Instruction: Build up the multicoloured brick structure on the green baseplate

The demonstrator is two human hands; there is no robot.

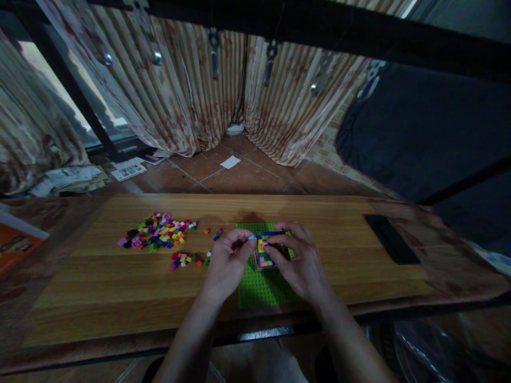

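Note:
My left hand point(229, 258) is closed in a pinch on a small pale blue toy brick point(251, 237). Just right of it, a low block of multicoloured toy bricks point(262, 255) with yellow, pink, white and blue pieces stands on a green studded baseplate point(259, 291). My right hand point(300, 257) curls over the right side of this brick structure, thumb and fingers gripping it. That hand covers much of the structure's right part.
Left on the wooden table point(131, 292) lies a large heap of loose toy bricks point(159, 232), with a smaller cluster point(183, 259) nearer me. A few single bricks point(217, 234) lie by my left hand. A black phone point(391, 239) rests at the right end.

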